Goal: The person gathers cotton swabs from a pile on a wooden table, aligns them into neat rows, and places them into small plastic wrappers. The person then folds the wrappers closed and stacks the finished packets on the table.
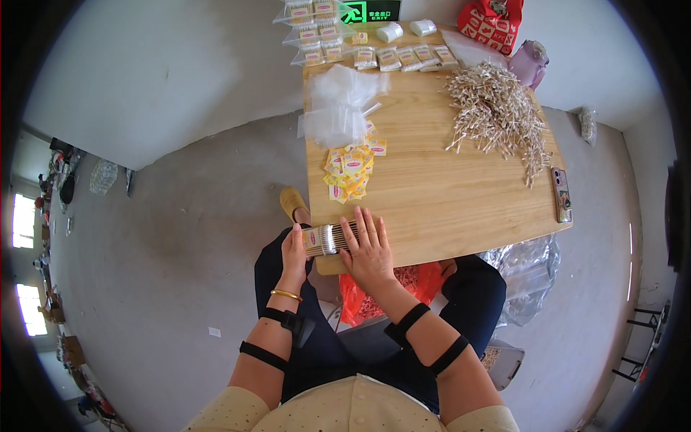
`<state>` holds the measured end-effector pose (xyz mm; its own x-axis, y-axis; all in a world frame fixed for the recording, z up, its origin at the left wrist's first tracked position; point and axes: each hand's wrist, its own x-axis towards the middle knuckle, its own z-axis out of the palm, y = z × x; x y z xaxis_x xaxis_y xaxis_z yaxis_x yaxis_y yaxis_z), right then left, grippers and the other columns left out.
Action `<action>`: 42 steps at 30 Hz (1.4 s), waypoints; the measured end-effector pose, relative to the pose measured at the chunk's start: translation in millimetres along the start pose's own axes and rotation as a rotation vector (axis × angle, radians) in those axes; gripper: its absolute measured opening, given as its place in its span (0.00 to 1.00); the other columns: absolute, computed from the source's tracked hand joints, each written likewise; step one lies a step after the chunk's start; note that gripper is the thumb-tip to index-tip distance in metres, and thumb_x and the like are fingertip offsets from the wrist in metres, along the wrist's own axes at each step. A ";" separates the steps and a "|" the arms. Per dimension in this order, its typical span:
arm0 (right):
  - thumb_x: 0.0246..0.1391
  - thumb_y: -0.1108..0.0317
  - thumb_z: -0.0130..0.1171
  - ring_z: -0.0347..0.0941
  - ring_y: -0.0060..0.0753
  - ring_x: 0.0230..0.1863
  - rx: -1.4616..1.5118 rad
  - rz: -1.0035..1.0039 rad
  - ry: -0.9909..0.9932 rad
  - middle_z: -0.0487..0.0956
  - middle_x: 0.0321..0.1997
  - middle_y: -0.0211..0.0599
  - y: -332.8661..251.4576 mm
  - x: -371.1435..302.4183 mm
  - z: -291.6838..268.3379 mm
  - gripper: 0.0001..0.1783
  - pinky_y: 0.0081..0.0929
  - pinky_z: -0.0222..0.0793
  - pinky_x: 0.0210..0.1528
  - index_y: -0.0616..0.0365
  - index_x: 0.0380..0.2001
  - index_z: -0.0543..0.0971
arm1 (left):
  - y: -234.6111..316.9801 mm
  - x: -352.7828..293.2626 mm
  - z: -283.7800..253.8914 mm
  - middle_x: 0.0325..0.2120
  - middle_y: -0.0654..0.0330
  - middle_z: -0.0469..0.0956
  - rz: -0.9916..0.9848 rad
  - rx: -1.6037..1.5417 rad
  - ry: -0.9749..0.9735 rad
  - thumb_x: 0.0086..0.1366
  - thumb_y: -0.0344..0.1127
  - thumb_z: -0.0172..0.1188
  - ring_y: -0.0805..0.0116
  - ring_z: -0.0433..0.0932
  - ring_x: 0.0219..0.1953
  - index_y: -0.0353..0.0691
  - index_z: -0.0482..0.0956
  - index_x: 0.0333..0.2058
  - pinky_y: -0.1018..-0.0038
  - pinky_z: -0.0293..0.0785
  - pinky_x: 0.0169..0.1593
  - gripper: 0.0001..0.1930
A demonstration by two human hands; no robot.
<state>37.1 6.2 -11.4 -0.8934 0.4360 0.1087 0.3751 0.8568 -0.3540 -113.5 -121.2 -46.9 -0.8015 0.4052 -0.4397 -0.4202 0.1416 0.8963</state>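
At the table's near left corner lies a clear packet of cotton swabs [329, 240] with a yellow and white card at its left end. My left hand [292, 258] grips that left end, thumb up along the edge. Flat across the packet's right part rests my right hand [369, 252], its fingers stretched out and covering some of the swabs. Just beyond is a loose pile of yellow cards [350, 169]. Behind the cards, clear plastic bags [338, 108] lie stacked. A large heap of loose cotton swabs [497, 108] spreads over the table's right side.
Filled swab packets [389, 59] line the wooden table's [410, 180] far edge; more are stacked [311, 32] at far left. A phone [562, 194] lies at the right edge. A red plastic bag [425, 282] sits below the near edge, a red carry bag [491, 25] at the back.
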 end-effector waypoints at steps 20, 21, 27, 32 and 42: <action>0.61 0.34 0.54 0.37 0.48 0.84 0.032 0.058 -0.063 0.48 0.82 0.54 -13.2 3.5 -8.3 0.56 0.52 0.31 0.82 0.67 0.76 0.52 | 18.1 -4.8 -4.9 0.22 0.65 0.75 0.206 0.347 0.093 0.79 0.60 0.46 0.78 0.70 0.21 0.38 0.77 0.30 0.76 0.64 0.25 0.30; 0.61 0.34 0.54 0.37 0.47 0.84 -0.004 0.076 -0.081 0.48 0.82 0.53 -7.2 3.0 -15.0 0.56 0.52 0.31 0.82 0.67 0.76 0.51 | 23.3 -7.0 -8.4 0.21 0.67 0.74 0.081 0.259 0.059 0.79 0.60 0.47 0.82 0.66 0.19 0.41 0.76 0.28 0.80 0.60 0.21 0.29; 0.61 0.33 0.54 0.38 0.46 0.84 -0.109 -0.001 -0.106 0.49 0.83 0.50 -6.0 3.7 -8.8 0.56 0.52 0.31 0.82 0.67 0.76 0.52 | 6.3 13.2 -28.0 0.18 0.62 0.71 0.243 0.454 0.121 0.78 0.56 0.51 0.75 0.67 0.19 0.37 0.74 0.25 0.73 0.64 0.24 0.29; 0.60 0.32 0.54 0.37 0.47 0.84 -0.110 0.017 -0.122 0.47 0.83 0.51 -16.2 4.9 0.4 0.58 0.52 0.32 0.82 0.68 0.76 0.52 | 14.0 3.7 -9.0 0.18 0.51 0.73 0.505 0.549 0.148 0.78 0.47 0.53 0.62 0.69 0.20 0.31 0.75 0.27 0.65 0.68 0.29 0.25; 0.62 0.36 0.55 0.35 0.48 0.84 -0.039 -0.011 -0.128 0.46 0.83 0.53 -37.6 10.5 4.0 0.56 0.52 0.33 0.82 0.70 0.75 0.52 | 13.9 2.6 -10.3 0.22 0.49 0.76 0.439 0.510 0.121 0.79 0.48 0.51 0.58 0.77 0.24 0.32 0.79 0.33 0.63 0.72 0.32 0.23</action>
<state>12.6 -22.5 -0.7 -0.9208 0.3901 -0.0077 0.3722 0.8723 -0.3171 -125.9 -127.5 -36.1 -0.9063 0.4226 -0.0061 0.1838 0.4071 0.8947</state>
